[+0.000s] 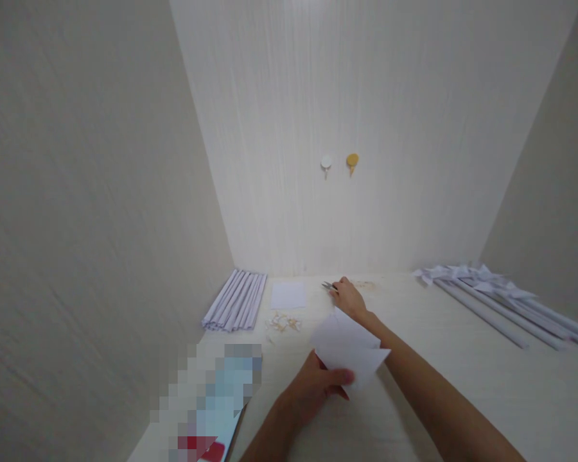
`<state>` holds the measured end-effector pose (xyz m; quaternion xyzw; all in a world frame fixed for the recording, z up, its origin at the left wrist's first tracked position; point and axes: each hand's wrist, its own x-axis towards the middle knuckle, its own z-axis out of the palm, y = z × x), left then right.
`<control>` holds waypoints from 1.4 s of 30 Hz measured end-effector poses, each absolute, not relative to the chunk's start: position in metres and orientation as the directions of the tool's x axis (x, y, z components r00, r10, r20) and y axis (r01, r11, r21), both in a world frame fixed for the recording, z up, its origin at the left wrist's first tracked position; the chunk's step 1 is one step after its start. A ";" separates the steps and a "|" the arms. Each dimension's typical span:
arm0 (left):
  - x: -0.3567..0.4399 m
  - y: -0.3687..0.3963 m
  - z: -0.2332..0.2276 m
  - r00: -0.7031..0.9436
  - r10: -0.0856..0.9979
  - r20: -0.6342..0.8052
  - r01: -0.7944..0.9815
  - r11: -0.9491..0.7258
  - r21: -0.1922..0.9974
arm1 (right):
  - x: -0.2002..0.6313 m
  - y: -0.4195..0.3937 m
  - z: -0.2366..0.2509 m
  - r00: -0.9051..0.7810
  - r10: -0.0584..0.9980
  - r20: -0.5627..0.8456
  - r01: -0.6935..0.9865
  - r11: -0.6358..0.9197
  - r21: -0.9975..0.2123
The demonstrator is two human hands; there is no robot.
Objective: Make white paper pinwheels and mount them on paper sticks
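I see my left hand (318, 384) near the middle of the surface (462, 359), fingers clenched on a folded white paper sheet (349, 350); the thumb lies across its near corner and the sheet is held a little off the surface, tilted up toward the right. My right hand (349, 298) is stretched out to the far edge of the surface, close to the back wall (366, 96), with its fingers on a small pair of scissors (328, 286) whose metal tips point left. Whether that hand has actually closed around the scissors or only rests on them I cannot tell, since the hand covers the handles.

Left of the scissors, a small white square of paper (288, 296) lies flat on the surface. Just nearer than that square sits a loose scatter of small pale fasteners (282, 323); they are too small to make out clearly. Farther left, against the side wall, a bundle of rolled white paper sticks (236, 300) lies fanned side by side. On the far right of the surface lie several finished paper pinwheels (467, 274) on long white sticks, their heads pointing left. Two round pins (338, 160), one white and one yellow, are stuck in the back wall above the scissors
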<state>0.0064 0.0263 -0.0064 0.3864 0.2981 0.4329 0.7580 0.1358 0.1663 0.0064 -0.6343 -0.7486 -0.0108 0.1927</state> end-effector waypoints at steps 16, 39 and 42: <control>0.005 0.030 -0.004 0.355 0.922 -0.155 -0.517 0.332 0.789 | 0.131 0.173 -0.006 -0.243 0.938 0.248 0.962 0.266 -0.066; 0.004 0.031 0.004 -0.007 0.993 -0.117 -0.494 0.098 0.864 | 0.128 0.020 -0.006 -0.014 0.996 0.088 -0.160 0.085 -0.984; 0.004 0.031 0.003 0.019 0.996 -0.091 -0.446 0.090 0.891 | 0.124 0.023 -0.010 -0.071 0.995 0.074 -0.209 0.058 -0.976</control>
